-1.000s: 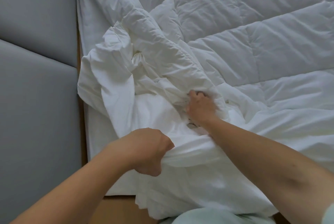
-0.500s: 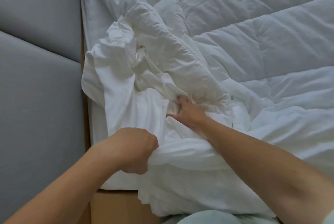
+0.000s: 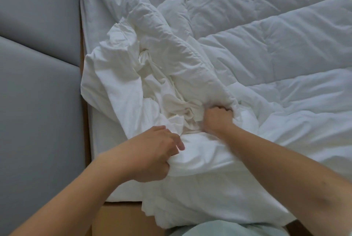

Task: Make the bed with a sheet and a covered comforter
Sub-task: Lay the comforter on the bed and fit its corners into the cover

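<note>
Closest to my body, the white cover [image 3: 219, 194] is hanging over the wooden bed frame [image 3: 118, 218]. My left hand [image 3: 152, 152] is gripping a thick fold of this cover with curled fingers. A little farther, my right hand [image 3: 217, 119] is clutching, as a fist, the near edge of the quilted comforter [image 3: 266, 49], which is lying across the bed. Grey padded panels [image 3: 38, 102] are standing along the left.

Left hand [image 3: 152, 152] grips cover [image 3: 118, 76], right hand [image 3: 218, 119] — comforter [image 3: 266, 45]
</note>
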The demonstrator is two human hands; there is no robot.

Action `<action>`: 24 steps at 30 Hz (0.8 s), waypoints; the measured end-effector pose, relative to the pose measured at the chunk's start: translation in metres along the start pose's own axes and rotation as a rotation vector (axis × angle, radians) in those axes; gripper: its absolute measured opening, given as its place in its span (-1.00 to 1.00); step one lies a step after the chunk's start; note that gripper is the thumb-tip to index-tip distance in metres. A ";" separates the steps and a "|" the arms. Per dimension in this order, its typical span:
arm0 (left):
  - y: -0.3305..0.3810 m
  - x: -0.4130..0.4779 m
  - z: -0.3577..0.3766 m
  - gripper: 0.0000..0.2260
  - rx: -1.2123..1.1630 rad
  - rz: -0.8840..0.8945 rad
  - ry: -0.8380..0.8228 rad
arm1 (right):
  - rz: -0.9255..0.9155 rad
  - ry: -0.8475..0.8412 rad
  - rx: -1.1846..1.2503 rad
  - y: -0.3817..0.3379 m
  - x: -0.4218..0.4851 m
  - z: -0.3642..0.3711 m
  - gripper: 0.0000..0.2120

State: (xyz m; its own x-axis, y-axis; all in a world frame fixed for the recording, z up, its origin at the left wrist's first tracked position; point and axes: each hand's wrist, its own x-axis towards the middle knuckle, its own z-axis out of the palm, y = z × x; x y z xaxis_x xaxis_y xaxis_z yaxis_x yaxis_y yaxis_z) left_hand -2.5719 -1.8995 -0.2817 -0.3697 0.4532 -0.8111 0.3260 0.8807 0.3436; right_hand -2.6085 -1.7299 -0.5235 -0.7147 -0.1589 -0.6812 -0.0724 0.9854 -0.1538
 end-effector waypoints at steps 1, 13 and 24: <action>-0.001 0.008 0.006 -0.73 -0.052 -0.011 -0.043 | 0.024 -0.063 -0.126 0.013 -0.004 0.006 -0.46; -0.006 0.122 0.074 -0.11 -0.176 -0.200 -0.225 | -0.059 -0.028 0.191 0.033 0.025 0.013 -0.79; 0.005 0.118 0.074 -0.56 -0.082 -0.120 -0.350 | 0.089 -0.053 0.781 0.063 -0.010 -0.060 -0.79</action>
State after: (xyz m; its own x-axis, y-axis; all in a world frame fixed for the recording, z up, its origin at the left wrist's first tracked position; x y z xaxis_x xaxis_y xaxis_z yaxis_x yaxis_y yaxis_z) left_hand -2.5497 -1.8518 -0.4110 -0.0766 0.2842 -0.9557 0.2221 0.9393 0.2615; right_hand -2.6474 -1.6626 -0.4839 -0.6592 -0.1031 -0.7449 0.5075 0.6699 -0.5419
